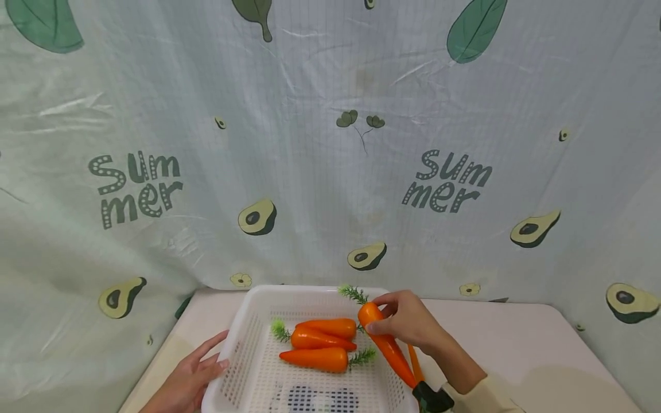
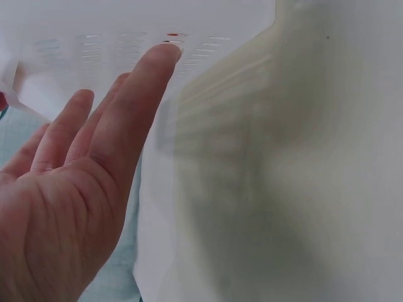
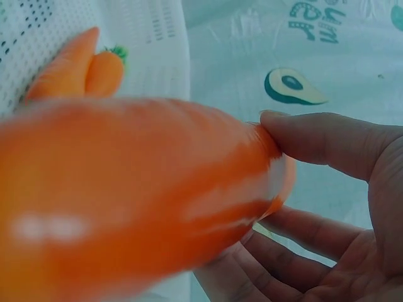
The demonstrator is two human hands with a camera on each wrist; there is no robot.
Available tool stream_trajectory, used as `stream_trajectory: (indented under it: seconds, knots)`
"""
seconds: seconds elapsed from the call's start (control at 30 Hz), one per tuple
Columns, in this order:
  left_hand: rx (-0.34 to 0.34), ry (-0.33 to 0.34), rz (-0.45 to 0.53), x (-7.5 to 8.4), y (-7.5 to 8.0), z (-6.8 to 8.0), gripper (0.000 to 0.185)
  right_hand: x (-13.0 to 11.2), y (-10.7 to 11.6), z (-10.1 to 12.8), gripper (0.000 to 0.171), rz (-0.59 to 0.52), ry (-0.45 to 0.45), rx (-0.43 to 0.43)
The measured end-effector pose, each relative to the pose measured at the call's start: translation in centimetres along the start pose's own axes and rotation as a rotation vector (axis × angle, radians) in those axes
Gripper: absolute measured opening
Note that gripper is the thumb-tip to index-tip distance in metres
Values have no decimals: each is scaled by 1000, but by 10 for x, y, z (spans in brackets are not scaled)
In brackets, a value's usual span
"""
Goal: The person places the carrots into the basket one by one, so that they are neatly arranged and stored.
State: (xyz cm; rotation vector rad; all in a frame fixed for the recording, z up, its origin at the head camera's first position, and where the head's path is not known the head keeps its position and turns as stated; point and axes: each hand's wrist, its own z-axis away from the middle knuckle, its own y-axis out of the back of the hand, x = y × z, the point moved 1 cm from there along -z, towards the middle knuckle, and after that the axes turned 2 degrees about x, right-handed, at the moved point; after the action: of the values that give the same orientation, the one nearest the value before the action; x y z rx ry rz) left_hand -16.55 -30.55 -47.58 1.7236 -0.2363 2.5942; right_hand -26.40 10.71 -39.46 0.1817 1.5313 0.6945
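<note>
A white perforated basket (image 1: 242, 338) stands on the table with three orange carrots (image 1: 320, 343) lying in it, green tops showing. My right hand (image 1: 408, 321) grips a fourth carrot (image 1: 387, 344) over the basket's right rim, leafy end up and tip pointing down toward me. In the right wrist view that carrot (image 3: 126, 195) fills the frame, pinched between thumb and fingers (image 3: 321, 141). My left hand (image 1: 193, 376) lies with straight fingers against the basket's left wall; the left wrist view shows the fingers (image 2: 135, 107) touching the wall (image 2: 208, 189).
A pale tabletop (image 1: 516, 344) stretches to the right of the basket. A draped cloth backdrop (image 1: 330, 143) printed with avocados, leaves and "Summer" closes off the back and both sides. An orange strap (image 1: 415, 361) and a dark wrist mount (image 1: 431, 398) sit at my right wrist.
</note>
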Motion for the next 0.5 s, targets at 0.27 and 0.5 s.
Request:
stream_trajectory:
  seconds: [0.27, 0.5]
  knots:
    - [32, -8, -34, 1, -3, -2, 85, -7, -3, -4, 54, 44, 2, -16]
    - [53, -8, -47, 0, -5, 0, 86, -14, -11, -4, 49, 46, 16, -55]
